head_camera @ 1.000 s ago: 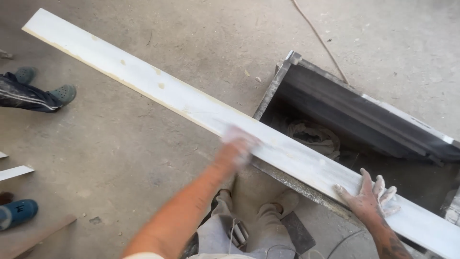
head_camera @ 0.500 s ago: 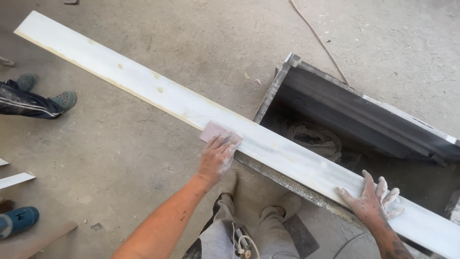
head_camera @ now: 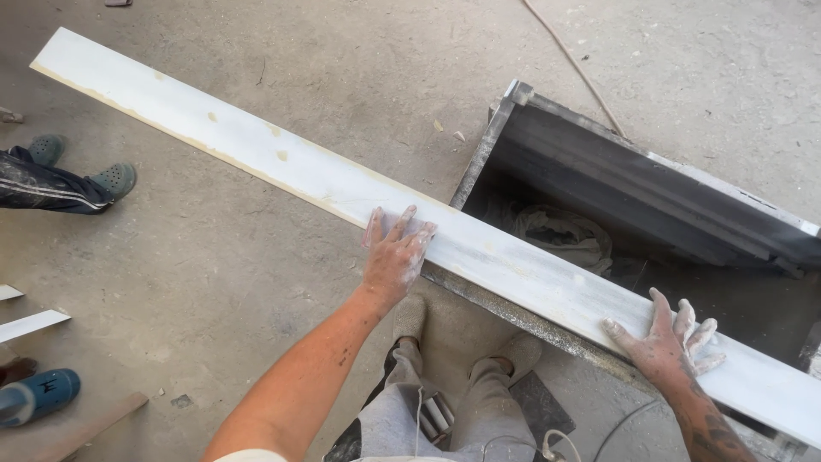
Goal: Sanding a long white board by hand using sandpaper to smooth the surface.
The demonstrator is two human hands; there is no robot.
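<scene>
My left hand [head_camera: 395, 257] presses a sanding pad [head_camera: 402, 224] flat on the long white board [head_camera: 282, 162], fingers spread; right hand [head_camera: 667, 340] flat, fingers apart. The board spans a dark metal box [head_camera: 590, 175] holding crumpled cloth [head_camera: 556, 233].

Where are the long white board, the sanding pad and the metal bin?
long white board [head_camera: 256, 154], head view, bare upper face.
sanding pad [head_camera: 386, 224], head view, edge showing beside fingers.
metal bin [head_camera: 492, 150], head view, left rim.
</scene>
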